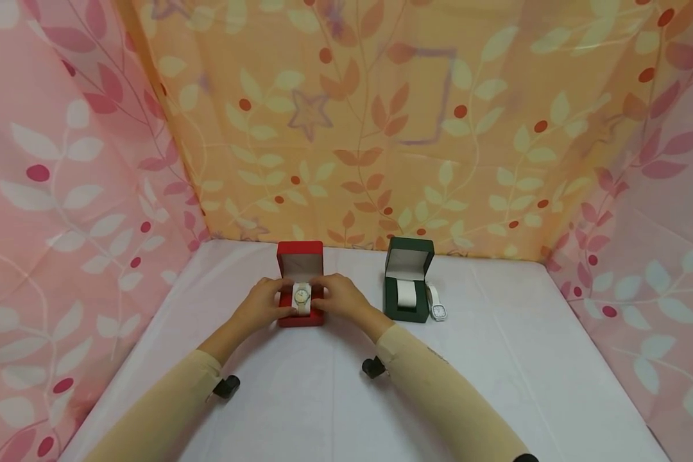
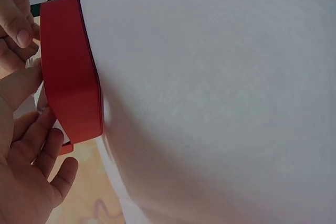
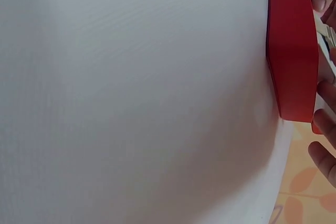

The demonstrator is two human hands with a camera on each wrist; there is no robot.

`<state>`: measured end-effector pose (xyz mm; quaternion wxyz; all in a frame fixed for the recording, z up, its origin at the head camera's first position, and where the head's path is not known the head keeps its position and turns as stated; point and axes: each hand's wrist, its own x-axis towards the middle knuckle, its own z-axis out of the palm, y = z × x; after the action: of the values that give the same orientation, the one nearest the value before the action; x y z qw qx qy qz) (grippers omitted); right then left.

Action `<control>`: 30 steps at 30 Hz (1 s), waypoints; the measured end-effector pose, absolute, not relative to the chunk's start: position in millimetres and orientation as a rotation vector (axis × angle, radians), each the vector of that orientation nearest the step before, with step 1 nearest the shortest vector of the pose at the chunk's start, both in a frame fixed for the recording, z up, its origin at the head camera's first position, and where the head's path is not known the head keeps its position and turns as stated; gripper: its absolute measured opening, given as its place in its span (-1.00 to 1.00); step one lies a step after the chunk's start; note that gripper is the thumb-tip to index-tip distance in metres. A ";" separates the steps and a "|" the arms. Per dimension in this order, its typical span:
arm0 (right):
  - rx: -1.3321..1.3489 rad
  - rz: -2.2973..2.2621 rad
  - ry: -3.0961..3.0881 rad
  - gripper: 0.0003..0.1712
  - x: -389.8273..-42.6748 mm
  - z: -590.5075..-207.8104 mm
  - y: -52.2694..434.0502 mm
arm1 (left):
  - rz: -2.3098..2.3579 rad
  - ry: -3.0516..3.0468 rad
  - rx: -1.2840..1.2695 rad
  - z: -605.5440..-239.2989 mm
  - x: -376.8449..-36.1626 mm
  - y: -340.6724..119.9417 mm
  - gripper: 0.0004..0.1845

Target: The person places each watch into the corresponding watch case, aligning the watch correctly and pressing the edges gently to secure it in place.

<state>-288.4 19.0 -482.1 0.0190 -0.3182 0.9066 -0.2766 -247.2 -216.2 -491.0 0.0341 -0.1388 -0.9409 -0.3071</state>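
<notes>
Left: the left hand (image 1: 264, 303) is set at the left side of an open red box (image 1: 300, 321). Its thumb and forefinger are bent inward and parted, with part of a white cushion (image 1: 308, 308) seen between them; whether the cushion is actually pinched cannot be told, as the contact is partly hidden. In the left wrist view, the little finger is held free outside the box.

Centre: a watch (image 1: 302, 296) is borne on the cushion inside the red box, dial up. It is flanked by the 2 hands at about equal reach: to the right of the left hand, to the left of the right hand. Its strap is run front to back, square across the line between the hands. The lid is raised at the far side.

Right of it: the right hand (image 1: 342, 297) is placed at the box's other side, thumb and fingers parted; a firm hold cannot be confirmed.

Further right: an open green box (image 1: 405, 315) is seen, its white pillow (image 1: 407, 293) bare. Just beside its right wall a 2nd, white watch (image 1: 439, 312) is laid on the cloth (image 1: 335, 410), nearer the right hand but well apart from it.
</notes>
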 end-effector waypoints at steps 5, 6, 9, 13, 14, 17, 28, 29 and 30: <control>-1.003 -0.921 2.788 -0.53 -286.1 -480.2 28.4 | -0.985 -2.883 -0.460 -488.2 -243.5 -221.1 -0.30; -1.004 -0.934 2.787 -0.53 -285.8 -479.7 30.5 | -0.999 -2.877 -0.466 -486.9 -242.8 -222.3 -0.30; -1.001 -0.974 2.781 -0.54 -285.2 -478.0 35.7 | -1.034 -2.866 -0.477 -482.5 -240.1 -226.7 -0.30; -0.973 -0.951 2.798 -0.51 -285.6 -476.9 41.1 | -1.045 -2.857 -0.474 -480.0 -238.6 -234.3 -0.30; -0.967 -0.935 2.807 -0.51 -286.0 -476.8 42.3 | -1.041 -2.856 -0.470 -479.7 -238.2 -236.2 -0.30; -0.974 -0.885 2.841 -0.51 -287.8 -476.8 46.2 | -1.017 -2.846 -0.480 -479.6 -237.6 -241.8 -0.32; -0.978 -0.881 2.894 -0.49 -296.8 -474.9 62.8 | -0.971 -2.833 -0.460 -469.9 -236.6 -257.5 -0.35; -0.968 -0.890 2.891 -0.48 -297.1 -474.2 64.2 | -0.961 -2.828 -0.464 -469.0 -237.0 -258.8 -0.34; -0.957 -0.904 2.885 -0.48 -297.2 -473.2 65.3 | -0.955 -2.825 -0.467 -467.7 -237.4 -259.8 -0.35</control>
<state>-297.2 65.3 -473.2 -0.0148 -0.3018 0.9096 -0.2852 -237.4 -259.8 -467.7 0.0617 -0.1543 -0.9341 -0.3159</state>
